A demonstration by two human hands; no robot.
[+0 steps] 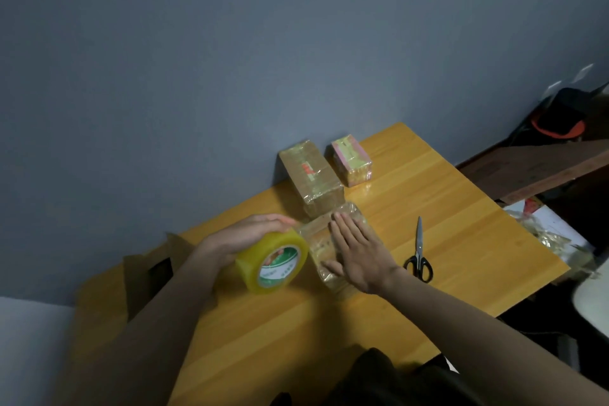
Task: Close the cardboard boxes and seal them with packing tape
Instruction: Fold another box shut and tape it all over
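Observation:
A small cardboard box (321,242), shiny with tape, lies at the middle of the wooden table (445,208). My right hand (359,250) presses flat on its top with straight fingers. Left of the box my left hand (245,234) grips a big yellow roll of packing tape (275,262), held on edge against the box's left side. A strip of tape runs from the roll over the box's far end. Two taped boxes stand behind: a brown one (311,175) and a smaller pink-and-yellow one (352,160).
Black-handled scissors (419,252) lie shut on the table right of the box. An open cardboard carton (145,270) stands at the table's left edge. A dark shelf (534,168) and crumpled tape scraps (543,231) are at the right.

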